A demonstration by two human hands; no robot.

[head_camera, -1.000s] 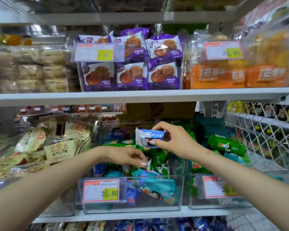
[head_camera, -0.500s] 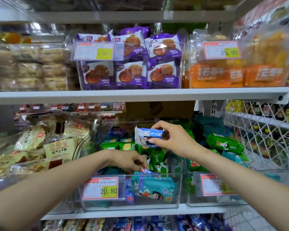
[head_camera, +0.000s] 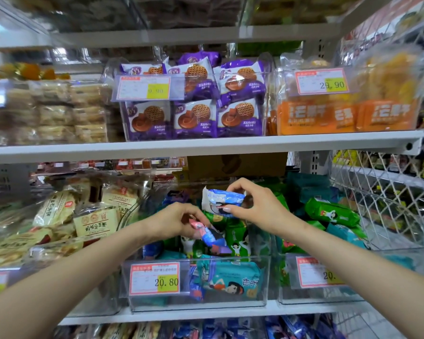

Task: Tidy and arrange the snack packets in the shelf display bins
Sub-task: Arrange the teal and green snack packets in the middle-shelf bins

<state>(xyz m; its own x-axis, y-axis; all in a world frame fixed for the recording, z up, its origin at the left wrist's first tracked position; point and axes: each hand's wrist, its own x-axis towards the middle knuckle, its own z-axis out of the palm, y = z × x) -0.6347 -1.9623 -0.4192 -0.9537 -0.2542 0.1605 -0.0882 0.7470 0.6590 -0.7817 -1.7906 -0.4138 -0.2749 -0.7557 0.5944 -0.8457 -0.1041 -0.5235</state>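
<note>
Both hands sort small packets over the middle bin.

The right hand (head_camera: 260,209) pinches a blue-and-white snack packet (head_camera: 220,199) between thumb and fingers, raised over the clear middle bin (head_camera: 230,303). The left hand (head_camera: 179,222), lower, grips a small pink-and-blue packet (head_camera: 206,232) just above the jumble. That bin holds green packets (head_camera: 235,238) mixed with blue ones, and a teal packet (head_camera: 230,280) stands against its front wall beside the 20.80 price label (head_camera: 155,278); it is a mixed heap, so sorting looks well short of done. The right bin (head_camera: 328,294) holds loose green and teal packets. The beige packets (head_camera: 93,221) to the left lie tilted, perhaps untidied; blur hides detail. The purple biscuit packets (head_camera: 194,118) on the shelf above already stand in rows.
</note>
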